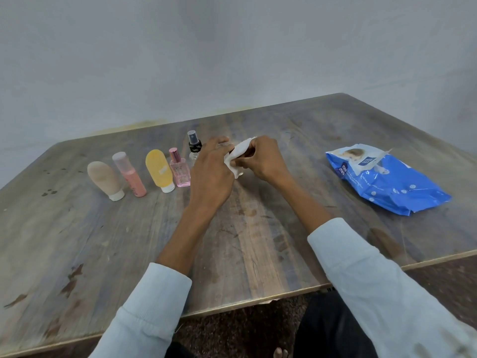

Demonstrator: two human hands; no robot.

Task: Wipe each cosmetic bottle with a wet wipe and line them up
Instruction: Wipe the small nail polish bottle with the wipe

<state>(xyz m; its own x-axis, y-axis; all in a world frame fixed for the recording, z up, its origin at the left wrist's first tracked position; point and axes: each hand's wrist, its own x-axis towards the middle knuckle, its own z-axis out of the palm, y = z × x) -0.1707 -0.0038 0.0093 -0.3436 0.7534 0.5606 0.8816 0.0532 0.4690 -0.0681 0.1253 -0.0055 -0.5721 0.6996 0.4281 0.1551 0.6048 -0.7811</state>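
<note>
Pink "OGZ" bottle (180, 169), "mee mee" wipes pack (387, 179)

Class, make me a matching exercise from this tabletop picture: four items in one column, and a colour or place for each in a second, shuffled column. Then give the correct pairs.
Column one
1. wet wipe
2. wipes pack
3. yellow tube
4. spray bottle

Column two
A. blue, lying at the right of the table
B. stands on its white cap in the row of bottles
C. white, held between both hands
D. clear body with a black top, just behind the left hand

Pairs: 1-C, 2-A, 3-B, 4-D
</note>
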